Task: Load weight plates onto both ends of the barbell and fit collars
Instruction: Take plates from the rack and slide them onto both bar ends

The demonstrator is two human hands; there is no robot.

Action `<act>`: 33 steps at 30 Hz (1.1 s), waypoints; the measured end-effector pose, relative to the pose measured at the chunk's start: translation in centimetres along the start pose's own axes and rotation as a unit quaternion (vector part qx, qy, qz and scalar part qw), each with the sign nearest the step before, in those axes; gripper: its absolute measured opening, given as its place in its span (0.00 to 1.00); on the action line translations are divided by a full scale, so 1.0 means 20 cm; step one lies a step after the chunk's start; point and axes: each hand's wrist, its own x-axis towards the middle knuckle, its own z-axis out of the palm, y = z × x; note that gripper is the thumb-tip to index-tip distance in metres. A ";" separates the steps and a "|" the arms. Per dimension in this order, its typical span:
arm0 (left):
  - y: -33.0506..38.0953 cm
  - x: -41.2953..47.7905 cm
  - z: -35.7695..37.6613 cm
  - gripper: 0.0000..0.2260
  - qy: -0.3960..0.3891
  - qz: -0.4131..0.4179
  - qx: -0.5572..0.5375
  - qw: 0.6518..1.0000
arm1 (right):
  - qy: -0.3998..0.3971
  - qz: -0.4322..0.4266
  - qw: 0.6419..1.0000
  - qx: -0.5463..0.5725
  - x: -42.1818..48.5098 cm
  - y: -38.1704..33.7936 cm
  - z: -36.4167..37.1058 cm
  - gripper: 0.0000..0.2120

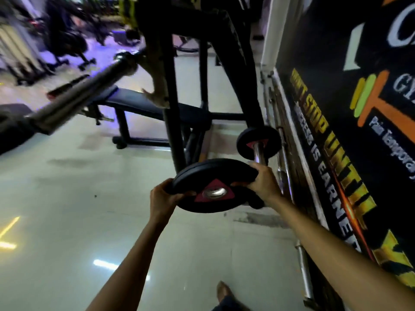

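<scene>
A black weight plate [213,173] with a red triangle around its steel hub is held flat-tilted in front of me. My left hand [164,196] grips its left rim and my right hand [262,180] grips its right rim. Behind it a smaller black plate [249,135] with a red triangle sits on a chrome peg [260,153] of the rack. The barbell sleeve [78,97], dark and blurred, juts toward me at upper left, resting on the black rack upright [170,122]. No collar shows.
A black flat bench [139,104] stands under the bar. Spare chrome bars [285,158] lean along the right wall by a dark banner [336,131] with yellow lettering. Glossy tiled floor [78,221] spreads below; my foot [223,290] shows at the bottom.
</scene>
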 end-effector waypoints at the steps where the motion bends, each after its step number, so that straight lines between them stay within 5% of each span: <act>1: 0.03 -0.02 -0.08 0.17 0.013 -0.001 -0.005 1.000 | -0.004 -0.020 1.000 -0.005 0.01 -0.08 0.04 0.23; 14: 0.22 -0.04 -1.19 0.25 0.136 0.043 -0.021 0.990 | -0.056 -0.121 0.990 0.055 0.17 -1.02 0.69 0.22; 20: 0.30 0.22 -1.53 0.26 0.103 0.103 -0.040 0.988 | -0.022 -0.129 0.988 0.080 0.34 -1.33 0.86 0.19; 24: 0.33 0.48 -1.76 0.18 0.045 0.133 -0.041 0.989 | 0.025 -0.104 0.990 0.089 0.44 -1.49 1.03 0.20; 33: 0.29 0.75 -1.81 0.12 -0.045 0.133 -0.040 0.989 | 0.112 -0.076 0.988 0.073 0.45 -1.52 1.13 0.16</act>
